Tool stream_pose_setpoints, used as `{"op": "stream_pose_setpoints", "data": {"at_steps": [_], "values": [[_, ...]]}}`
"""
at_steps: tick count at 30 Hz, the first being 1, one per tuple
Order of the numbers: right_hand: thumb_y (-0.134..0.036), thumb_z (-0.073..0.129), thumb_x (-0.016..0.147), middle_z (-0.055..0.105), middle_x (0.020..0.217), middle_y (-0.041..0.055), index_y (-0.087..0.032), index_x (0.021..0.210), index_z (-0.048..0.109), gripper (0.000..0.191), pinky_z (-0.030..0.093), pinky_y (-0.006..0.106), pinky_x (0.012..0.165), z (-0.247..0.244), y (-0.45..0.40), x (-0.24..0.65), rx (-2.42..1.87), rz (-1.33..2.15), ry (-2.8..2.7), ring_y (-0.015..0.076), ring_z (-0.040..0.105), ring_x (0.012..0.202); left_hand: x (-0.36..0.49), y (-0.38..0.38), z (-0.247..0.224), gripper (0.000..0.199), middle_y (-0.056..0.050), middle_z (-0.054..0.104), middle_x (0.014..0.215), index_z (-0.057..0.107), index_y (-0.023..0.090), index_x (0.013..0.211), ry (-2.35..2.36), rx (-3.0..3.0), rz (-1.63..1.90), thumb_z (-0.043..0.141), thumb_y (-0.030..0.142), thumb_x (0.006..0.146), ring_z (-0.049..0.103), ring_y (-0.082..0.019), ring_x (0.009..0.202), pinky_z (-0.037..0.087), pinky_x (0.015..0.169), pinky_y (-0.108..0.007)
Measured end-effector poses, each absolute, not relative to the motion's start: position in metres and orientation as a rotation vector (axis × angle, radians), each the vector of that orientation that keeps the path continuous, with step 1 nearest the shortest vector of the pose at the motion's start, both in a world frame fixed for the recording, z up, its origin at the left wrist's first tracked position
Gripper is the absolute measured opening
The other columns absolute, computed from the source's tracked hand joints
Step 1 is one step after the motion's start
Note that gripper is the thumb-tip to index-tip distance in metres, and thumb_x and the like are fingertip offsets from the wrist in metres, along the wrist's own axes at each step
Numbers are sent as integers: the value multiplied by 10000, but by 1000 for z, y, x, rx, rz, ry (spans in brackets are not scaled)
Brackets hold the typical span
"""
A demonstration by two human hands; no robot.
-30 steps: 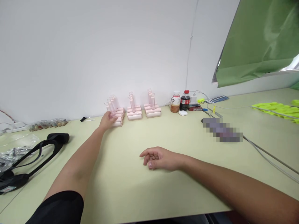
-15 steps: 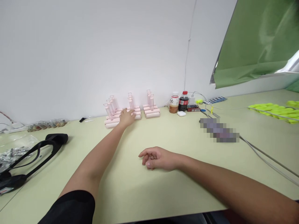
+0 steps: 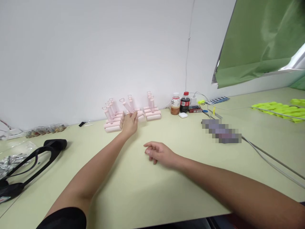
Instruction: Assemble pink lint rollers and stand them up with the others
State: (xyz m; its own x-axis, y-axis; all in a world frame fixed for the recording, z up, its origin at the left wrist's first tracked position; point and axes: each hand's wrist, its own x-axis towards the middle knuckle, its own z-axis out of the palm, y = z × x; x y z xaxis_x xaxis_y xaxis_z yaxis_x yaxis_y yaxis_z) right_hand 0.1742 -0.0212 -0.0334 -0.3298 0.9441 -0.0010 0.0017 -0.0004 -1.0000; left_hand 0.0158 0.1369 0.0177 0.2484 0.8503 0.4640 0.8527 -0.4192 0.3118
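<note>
Pink lint rollers with clear handles and heart-shaped end loops stand in groups along the wall. My left hand (image 3: 130, 123) is closed on one lint roller (image 3: 141, 117) of the middle group. Its handle leans to the left, and its pink head shows at the right of my fingers. Beside my hand on the left is a group of lint rollers (image 3: 113, 127); another group of lint rollers (image 3: 153, 117) stands to the right. My right hand (image 3: 160, 154) is empty over the table, its fingers loosely bent and apart.
At the back stand a white-capped bottle (image 3: 175, 104) and a cola bottle (image 3: 185, 103), with a small white case (image 3: 183, 115) in front. Cables and a blurred object (image 3: 221, 131) lie right. A black strap-like frame (image 3: 47, 159) lies left, near plastic-wrapped pieces (image 3: 14, 162).
My left hand has closed on a middle lint roller, which now leans and sits slightly out of its row. My right hand has shifted a little up, its fingers still bent.
</note>
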Motion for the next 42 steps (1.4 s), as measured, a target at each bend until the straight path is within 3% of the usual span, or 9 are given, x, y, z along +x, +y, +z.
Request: {"op": "stream_pose_setpoints", "data": {"at_steps": [4,11,14,17,23,30,34,38,42], "values": [[-488,623,828,429,1396,161,-217,1407,384,682,542,315,653,-28,-10,181,-1167,1204,-1250,189,601,915,11,76,15,518,-134,483,1413,372,194,1469,-1425,-2781,-1335,332,324,970,423,-259,1324,328,1107,-449],[-452,684,795,614,1213,112,-174,1268,481,585,463,417,928,-25,-16,184,-857,1096,-1576,261,569,1098,-9,-7,5,583,-80,669,1161,310,231,1475,-1398,-2861,-971,389,138,904,651,-200,964,494,797,-315],[-478,679,786,628,1175,105,-173,1227,494,567,478,404,882,-28,-19,181,-806,1168,-1557,261,591,1053,-18,-11,13,367,-67,677,896,565,232,1256,-1412,-2564,-686,487,209,898,629,-237,809,457,715,-348],[-478,681,786,648,1112,92,-182,1207,484,551,489,371,833,-29,-17,182,-750,1198,-1535,241,621,993,-23,-6,20,211,-101,645,1000,655,218,1061,-1299,-2453,-666,560,280,883,597,-271,941,440,791,-390],[-501,615,809,672,946,58,-198,1207,496,514,486,330,715,-16,-3,206,-1044,890,-1466,209,626,814,-35,13,17,204,-84,686,1063,589,210,1070,-1559,-2617,-768,512,276,893,630,-261,981,456,810,-383],[-365,708,731,659,1188,102,-203,1157,673,457,428,431,971,-9,10,238,-1495,601,-1910,296,590,1084,-50,28,23,251,-13,640,827,539,215,940,-1963,-2444,-1500,550,449,851,602,-158,641,462,596,-288],[-239,626,769,566,1290,122,-197,1278,596,512,487,399,908,-20,10,231,-1410,626,-1948,242,620,1004,-41,19,29,263,26,567,744,502,208,916,-2038,-2513,-1915,529,464,860,518,-92,493,413,469,-224],[-148,538,782,459,1404,109,-227,1357,497,582,519,354,849,-25,6,220,-1304,724,-1803,205,607,1047,-31,11,27,225,31,553,715,484,205,848,-2069,-2651,-1920,524,425,866,473,-76,464,365,439,-206],[-315,538,861,583,1253,114,-209,1312,513,465,520,390,831,-19,1,217,-1177,898,-1598,214,621,980,-28,8,18,290,33,521,682,518,196,820,-1876,-2920,-1683,483,474,896,467,-89,508,371,496,-224]]}}
